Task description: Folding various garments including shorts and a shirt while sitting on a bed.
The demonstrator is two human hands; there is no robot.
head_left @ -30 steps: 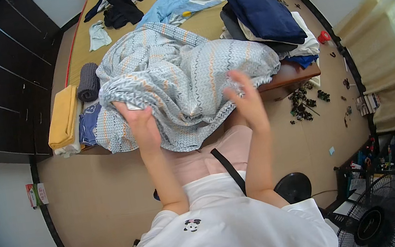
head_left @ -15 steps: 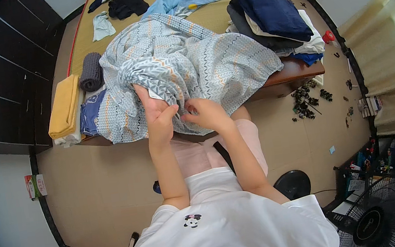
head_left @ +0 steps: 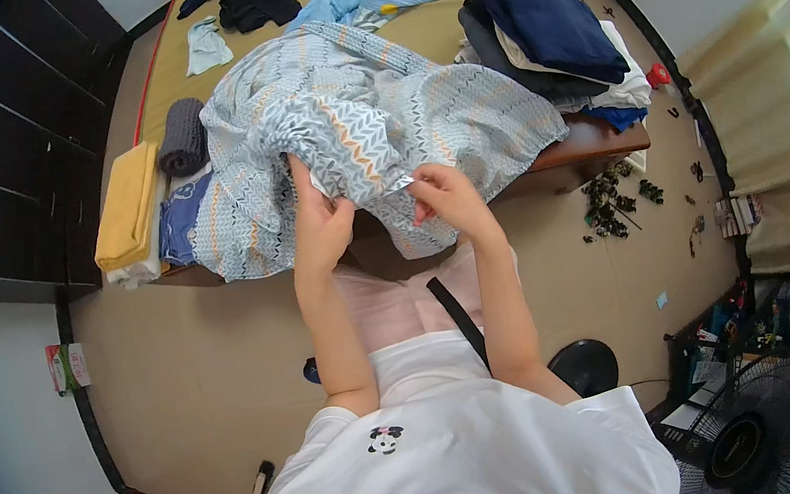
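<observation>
Head view: patterned sheet [head_left: 367,119] pinched between left hand [head_left: 319,225] and right hand [head_left: 444,198].

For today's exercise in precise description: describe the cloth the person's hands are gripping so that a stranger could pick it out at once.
Start at the low bed strewn with laundry. At its near edge, in front of the person, lies the large crumpled sheet, its hem pinched by the left hand and right hand. Only it has grey-and-white zigzags with orange accents; the neighbours are plain: a yellow folded towel and a navy pile.
</observation>
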